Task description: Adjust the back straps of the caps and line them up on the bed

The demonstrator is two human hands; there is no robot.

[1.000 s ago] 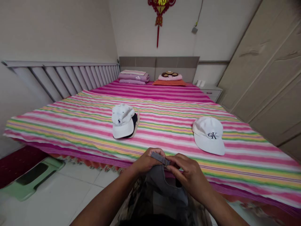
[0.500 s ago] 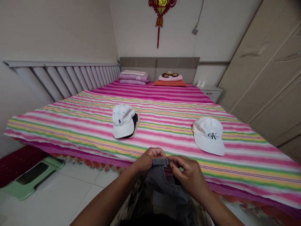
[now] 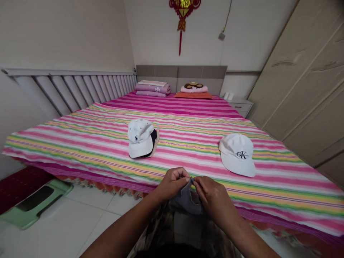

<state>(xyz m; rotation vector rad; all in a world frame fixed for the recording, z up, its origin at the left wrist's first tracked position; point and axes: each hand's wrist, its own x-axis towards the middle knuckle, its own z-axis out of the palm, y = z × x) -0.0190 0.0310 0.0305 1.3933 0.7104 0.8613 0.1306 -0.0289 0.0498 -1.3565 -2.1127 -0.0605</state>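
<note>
Both my hands hold a grey cap (image 3: 186, 199) in front of my body, just short of the bed's near edge. My left hand (image 3: 172, 183) and my right hand (image 3: 211, 195) are both closed, pinching the cap's back strap between their fingertips, which nearly touch. On the striped bed sheet (image 3: 188, 122) lies a small stack of caps with a white one on top (image 3: 140, 138) over a dark one, ahead and to the left. A single white cap with a dark logo (image 3: 237, 154) lies ahead and to the right.
Folded purple bedding (image 3: 153, 88) and a pink pillow on an orange one (image 3: 194, 90) sit at the headboard. A green plastic stool (image 3: 34, 203) stands on the floor at the left. A wardrobe (image 3: 303, 79) lines the right side, with a white nightstand (image 3: 240, 105) beside it.
My two hands have drawn closer together on the grey cap's strap. The strap end, seen flat between my fingers before, is now pinched and mostly hidden. The caps on the bed have not moved.
</note>
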